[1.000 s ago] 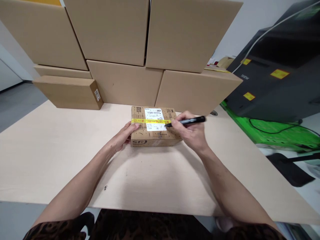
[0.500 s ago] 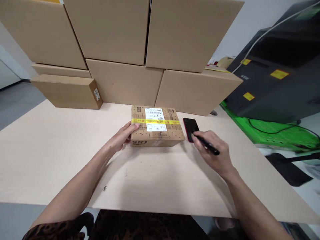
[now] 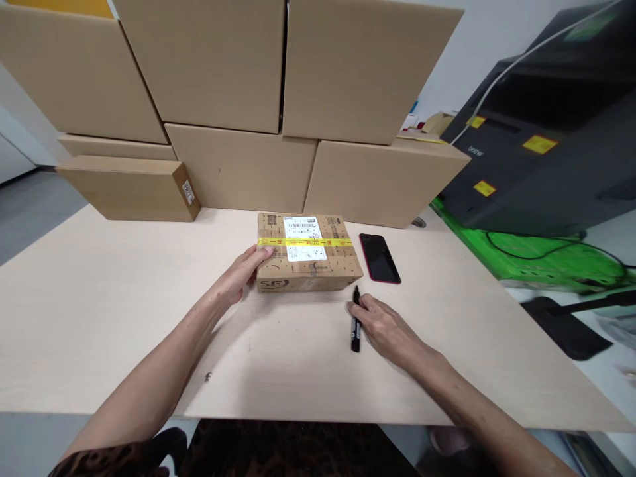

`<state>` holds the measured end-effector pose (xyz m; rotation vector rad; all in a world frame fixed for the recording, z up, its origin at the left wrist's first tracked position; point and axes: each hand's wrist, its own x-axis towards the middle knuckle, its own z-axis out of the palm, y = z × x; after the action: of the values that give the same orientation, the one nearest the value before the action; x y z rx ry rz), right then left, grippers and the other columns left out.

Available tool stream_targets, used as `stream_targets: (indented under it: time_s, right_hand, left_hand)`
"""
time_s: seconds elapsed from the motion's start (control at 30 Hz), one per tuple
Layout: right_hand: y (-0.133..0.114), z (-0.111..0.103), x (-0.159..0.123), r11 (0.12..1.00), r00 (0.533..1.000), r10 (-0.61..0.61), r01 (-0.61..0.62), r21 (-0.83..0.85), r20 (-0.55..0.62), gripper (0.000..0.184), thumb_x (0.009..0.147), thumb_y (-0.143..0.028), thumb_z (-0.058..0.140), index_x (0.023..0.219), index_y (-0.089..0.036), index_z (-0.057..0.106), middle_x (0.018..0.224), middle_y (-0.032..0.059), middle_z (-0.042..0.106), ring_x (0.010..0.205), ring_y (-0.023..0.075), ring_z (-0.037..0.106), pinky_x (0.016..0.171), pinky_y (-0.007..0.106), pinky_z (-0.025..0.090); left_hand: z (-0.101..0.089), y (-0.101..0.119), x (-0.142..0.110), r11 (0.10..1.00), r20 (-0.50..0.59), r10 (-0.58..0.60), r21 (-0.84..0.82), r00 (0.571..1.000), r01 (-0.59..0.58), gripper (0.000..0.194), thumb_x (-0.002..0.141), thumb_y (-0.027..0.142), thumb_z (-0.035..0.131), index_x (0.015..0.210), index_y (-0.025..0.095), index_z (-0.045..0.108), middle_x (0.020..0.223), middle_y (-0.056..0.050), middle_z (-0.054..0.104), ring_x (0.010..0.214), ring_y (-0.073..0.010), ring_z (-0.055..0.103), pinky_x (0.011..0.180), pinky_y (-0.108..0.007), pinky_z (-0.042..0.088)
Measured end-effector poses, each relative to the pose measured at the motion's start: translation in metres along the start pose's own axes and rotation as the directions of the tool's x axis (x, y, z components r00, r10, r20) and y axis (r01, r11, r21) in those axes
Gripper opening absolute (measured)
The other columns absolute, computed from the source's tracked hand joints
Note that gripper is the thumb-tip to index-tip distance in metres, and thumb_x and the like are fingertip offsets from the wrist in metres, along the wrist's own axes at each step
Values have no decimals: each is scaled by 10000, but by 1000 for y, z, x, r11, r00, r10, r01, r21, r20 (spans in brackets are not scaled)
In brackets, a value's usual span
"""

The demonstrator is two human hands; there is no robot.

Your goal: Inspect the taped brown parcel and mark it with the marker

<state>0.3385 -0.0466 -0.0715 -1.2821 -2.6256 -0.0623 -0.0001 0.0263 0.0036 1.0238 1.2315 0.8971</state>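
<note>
A small cardboard parcel with a white shipping label and a band of yellow tape lies in the middle of the table. My left hand holds its left side, thumb on top and the other fingers mostly hidden against the side. In front of the parcel's right corner, my right hand pinches a black marker between thumb and fingers. The marker points away from me, low over or on the tabletop; I cannot tell which. Just right of the parcel lies a black phone with a red edge.
Large cardboard boxes are stacked along the table's back edge. A flat brown box stands at the back left. On the right, beyond the table, are a dark printer and a green surface with a black cable.
My right hand has moved left and toward me from over the phone, bringing the marker in front of the parcel. The phone is uncovered. My left hand stays on the parcel.
</note>
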Motion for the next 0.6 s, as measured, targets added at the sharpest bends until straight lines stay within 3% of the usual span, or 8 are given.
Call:
stream_targets:
  time_s: [0.1,0.17,0.23,0.3,0.4,0.47,0.53,0.6]
  right_hand:
    - [11,3,-2,992,992,88,-79,95,-92,414,1040,-97,408,1358,-179,660,1063,131,722,889,253,723,764,368,622]
    - [23,3,1,966,951,252,-235,112,-178,399,1094,-257,411,1407,-172,645,1173,171,740,1018,294,731,879,423,634]
    - [38,1,10,893,866,449,-441,86,-222,478,1095,-394,415,1413,-127,652,1220,215,738,1127,353,706,994,494,598]
    - [52,-2,24,787,766,612,-615,53,-196,614,1060,-503,429,1461,-80,622,1307,262,712,1238,419,653,1078,573,534]
    - [69,-4,49,578,576,816,-812,75,-53,843,998,-680,445,1607,-99,482,1531,282,606,1420,482,544,1147,635,448]
    - [74,-2,62,480,485,874,-872,90,40,968,944,-747,493,1674,-121,378,1602,284,552,1476,494,502,1178,648,402]
    - [76,1,70,453,460,885,-887,93,73,1032,905,-747,553,1696,-122,330,1604,300,544,1488,506,490,1187,663,376]
    - [79,4,74,457,465,883,-883,103,67,1029,893,-710,589,1692,-118,328,1577,316,558,1483,515,492,1176,676,374]
  left_hand:
    - [1,1,-1,1000,-14,-13,5,1000,13,615,898,599,716,1377,215,727,1287,-109,820,1127,-300,754,767,-315,537]
    - [1,0,-1,1000,-13,-5,12,1000,6,678,871,648,741,1394,217,720,1278,-110,824,1134,-310,756,752,-315,540]
    - [1,-2,0,1000,-14,0,4,1000,0,711,866,681,746,1403,217,717,1271,-107,829,1129,-308,759,765,-319,553]
    - [2,-4,2,1000,-28,-6,-15,1000,6,674,894,677,726,1376,207,733,1257,-105,837,1121,-299,764,808,-324,568]
    - [3,-5,4,999,-59,-30,-45,998,28,587,928,649,707,1270,177,777,1215,-115,852,1117,-299,776,892,-339,583]
    - [5,-6,5,998,-62,-29,-66,998,25,577,930,653,708,1227,164,786,1200,-124,856,1123,-307,782,938,-355,590]
    - [5,-7,5,997,-61,-13,-80,998,8,601,926,664,712,1235,153,778,1215,-134,852,1140,-315,784,975,-371,594]
    - [5,-8,5,996,-63,17,-83,998,-22,638,915,669,727,1279,147,758,1267,-146,836,1179,-323,777,1013,-387,592]
